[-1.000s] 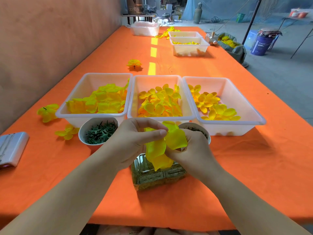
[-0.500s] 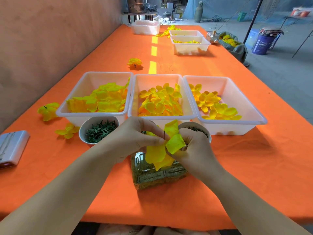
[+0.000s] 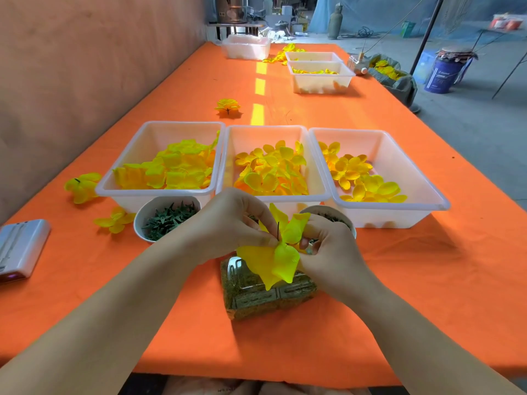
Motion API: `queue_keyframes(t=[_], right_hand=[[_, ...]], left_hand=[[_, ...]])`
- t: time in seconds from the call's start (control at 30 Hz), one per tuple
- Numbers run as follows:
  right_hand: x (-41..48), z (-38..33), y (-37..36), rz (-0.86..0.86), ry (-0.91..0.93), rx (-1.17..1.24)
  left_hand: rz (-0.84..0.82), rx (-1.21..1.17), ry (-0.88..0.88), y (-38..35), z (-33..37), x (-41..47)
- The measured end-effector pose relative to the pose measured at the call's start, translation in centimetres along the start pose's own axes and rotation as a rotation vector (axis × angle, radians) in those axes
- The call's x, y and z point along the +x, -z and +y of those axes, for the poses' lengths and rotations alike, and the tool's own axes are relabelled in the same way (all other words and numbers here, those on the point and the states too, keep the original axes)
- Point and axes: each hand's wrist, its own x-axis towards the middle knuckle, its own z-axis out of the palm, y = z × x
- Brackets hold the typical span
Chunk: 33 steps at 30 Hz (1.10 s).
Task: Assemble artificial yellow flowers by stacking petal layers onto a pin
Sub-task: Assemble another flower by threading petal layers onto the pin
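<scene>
A large yellow petal layer (image 3: pixel 273 260) is held above a clear box near the table's front. A thin dark pin (image 3: pixel 278 231) pokes up through its middle. My left hand (image 3: pixel 231 223) pinches the petal layer at the pin from the left. From the right, my right hand (image 3: pixel 328 249) grips the petal layer with curled fingers. Behind the hands stand three white bins: large petals in the left bin (image 3: pixel 125 192), medium petals in the middle bin (image 3: pixel 313 155), small petals in the right bin (image 3: pixel 399 166).
A clear box (image 3: pixel 256 297) of greenish parts sits under the hands. A white bowl (image 3: pixel 142 215) holds dark green calyx pieces; a second bowl (image 3: pixel 342 218) is partly hidden by my right hand. Finished flowers (image 3: pixel 81 186) lie at left. A white device (image 3: pixel 20 249) lies at the left edge. Further bins (image 3: pixel 320 76) stand far back.
The pin now stands through the petal layer's centre, and the petals have spread lower around it. Both hands stayed over the clear box, fingers shifting closer to the pin.
</scene>
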Motion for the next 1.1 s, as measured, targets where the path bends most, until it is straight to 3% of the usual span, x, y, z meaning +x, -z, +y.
queue_keyframes(t=[0.33, 0.67, 0.83, 1.1], right_hand=[[0.2, 0.0, 0.0, 0.008, -0.026, -0.028], [0.0, 0.3, 0.8, -0.057, -0.036, -0.034], [0.1, 0.1, 1.0, -0.088, -0.106, 0.080], [0.5, 0.4, 1.5, -0.106, -0.181, 0.073]], left_hand=[[0.150, 0.048, 0.009, -1.3, 0.0, -1.1], [0.190, 0.145, 0.008, -1.7, 0.4, -1.7], [0.249, 0.214, 0.003, -2.5, 0.6, -1.9], [0.329, 0.183, -0.007, -3.5, 0.2, -2.0]])
